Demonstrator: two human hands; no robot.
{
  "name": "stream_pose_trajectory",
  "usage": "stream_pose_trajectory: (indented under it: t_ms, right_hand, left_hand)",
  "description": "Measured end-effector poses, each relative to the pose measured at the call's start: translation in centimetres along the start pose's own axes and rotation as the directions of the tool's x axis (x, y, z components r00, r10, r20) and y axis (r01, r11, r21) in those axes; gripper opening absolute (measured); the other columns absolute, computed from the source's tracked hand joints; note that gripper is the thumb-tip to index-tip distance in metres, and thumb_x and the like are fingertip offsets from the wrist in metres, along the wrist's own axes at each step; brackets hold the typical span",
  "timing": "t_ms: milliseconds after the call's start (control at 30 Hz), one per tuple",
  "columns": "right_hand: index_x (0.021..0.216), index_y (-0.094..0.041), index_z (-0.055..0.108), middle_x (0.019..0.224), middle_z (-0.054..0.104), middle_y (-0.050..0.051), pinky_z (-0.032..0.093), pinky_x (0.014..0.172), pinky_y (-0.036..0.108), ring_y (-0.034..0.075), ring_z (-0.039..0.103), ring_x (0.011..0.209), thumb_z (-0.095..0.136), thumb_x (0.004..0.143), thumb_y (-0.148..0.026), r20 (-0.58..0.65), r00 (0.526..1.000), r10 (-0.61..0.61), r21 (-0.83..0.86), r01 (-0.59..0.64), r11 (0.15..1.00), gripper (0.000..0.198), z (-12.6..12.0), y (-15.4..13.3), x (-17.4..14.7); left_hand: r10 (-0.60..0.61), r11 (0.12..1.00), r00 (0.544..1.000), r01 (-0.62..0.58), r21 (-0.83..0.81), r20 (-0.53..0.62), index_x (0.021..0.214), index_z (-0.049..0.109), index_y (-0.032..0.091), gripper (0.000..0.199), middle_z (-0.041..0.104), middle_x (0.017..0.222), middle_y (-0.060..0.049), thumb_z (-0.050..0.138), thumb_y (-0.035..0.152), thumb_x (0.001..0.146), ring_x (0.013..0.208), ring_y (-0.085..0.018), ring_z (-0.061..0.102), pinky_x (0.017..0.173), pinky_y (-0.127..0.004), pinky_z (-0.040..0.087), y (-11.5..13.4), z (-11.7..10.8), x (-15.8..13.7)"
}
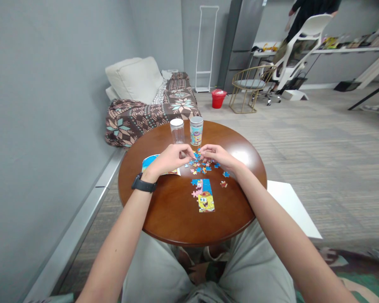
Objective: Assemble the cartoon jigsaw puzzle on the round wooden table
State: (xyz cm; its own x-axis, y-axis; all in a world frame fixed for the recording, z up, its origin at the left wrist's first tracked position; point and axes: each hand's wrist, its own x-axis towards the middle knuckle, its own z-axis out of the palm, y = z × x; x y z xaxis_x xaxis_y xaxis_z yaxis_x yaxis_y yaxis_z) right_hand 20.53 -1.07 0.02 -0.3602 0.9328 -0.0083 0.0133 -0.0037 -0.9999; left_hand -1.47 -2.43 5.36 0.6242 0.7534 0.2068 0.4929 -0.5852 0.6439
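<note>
Over a pile of loose jigsaw puzzle pieces [204,170] on the round wooden table, both hands work close together. My left hand [173,158], with a black watch on the wrist, pinches what looks like a small puzzle piece at its fingertips. My right hand [219,156] has its fingers curled together just above the pile; anything between them is too small to make out. Nearer me lies a partly joined puzzle [206,201] with a yellow cartoon face and a pink figure. A reddish-brown piece [223,184] rests apart to its right. Under my left forearm is a colourful printed sheet [149,161], partly covered.
A clear jar [177,134] with a white lid and a printed canister [196,131] stand at the table's far side. Beyond are a patterned sofa [177,99], a red bin [218,99], a gold-framed chair [249,83] and a standing person [316,7].
</note>
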Motion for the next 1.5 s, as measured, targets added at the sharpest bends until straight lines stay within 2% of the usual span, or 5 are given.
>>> stream_pose_trajectory:
  t_ms: [233,533,867,1067,1500]
  right_hand:
    - [0.084,-0.016,0.064,0.071,0.065,0.0,0.043,0.05,0.02,0.008,0.053,0.057,0.075,0.07,-0.035,0.048,0.999,0.008,-0.02,-0.007,1.0,0.026,0.0,0.4,0.2]
    - [0.084,-0.017,0.064,0.072,0.067,-0.001,0.042,0.053,0.021,0.008,0.054,0.058,0.074,0.073,-0.036,0.084,0.996,0.0,-0.063,0.005,0.998,0.023,-0.2,0.5,0.2]
    - [0.085,-0.017,0.064,0.071,0.066,-0.001,0.04,0.054,0.021,0.008,0.055,0.058,0.073,0.073,-0.037,0.119,0.993,0.011,-0.105,0.002,0.994,0.025,-0.1,0.3,0.0]
    - [0.084,-0.017,0.064,0.07,0.067,-0.001,0.04,0.054,0.022,0.009,0.055,0.058,0.074,0.071,-0.041,0.15,0.989,-0.003,-0.115,0.021,0.993,0.029,-0.1,0.5,0.0]
    - [0.082,-0.016,0.067,0.072,0.069,0.0,0.047,0.062,0.024,0.012,0.061,0.065,0.074,0.069,-0.031,0.361,0.932,-0.02,-0.116,0.066,0.991,0.02,0.5,-1.1,-0.9]
  left_hand:
    - [-0.227,0.936,0.973,0.232,-0.263,0.049,0.09,0.063,0.016,0.017,0.07,0.083,-0.003,0.063,0.03,0.081,0.072,-0.015,0.065,0.069,-0.026,0.052,1.8,3.6,-6.3]
    - [-0.441,0.89,0.895,0.426,-0.166,-0.068,0.087,0.071,0.019,0.012,0.075,0.085,-0.004,0.061,0.023,0.081,0.079,-0.018,0.069,0.075,-0.03,0.055,2.9,5.5,-8.9]
    - [-0.35,0.936,0.929,0.352,-0.007,-0.124,0.103,0.068,0.02,0.022,0.072,0.09,-0.004,0.053,0.018,0.087,0.082,-0.018,0.066,0.079,-0.031,0.052,3.3,6.1,-9.2]
    - [-0.254,0.958,0.963,0.263,0.113,-0.088,0.088,0.069,0.021,0.021,0.068,0.092,-0.005,0.048,0.018,0.09,0.085,-0.019,0.063,0.081,-0.032,0.049,3.2,6.2,-8.9]
    - [-0.4,0.916,0.908,0.402,-0.013,-0.121,0.08,0.07,0.023,0.016,0.074,0.086,-0.001,0.055,0.023,0.085,0.08,-0.019,0.066,0.076,-0.032,0.049,4.0,6.0,-8.8]
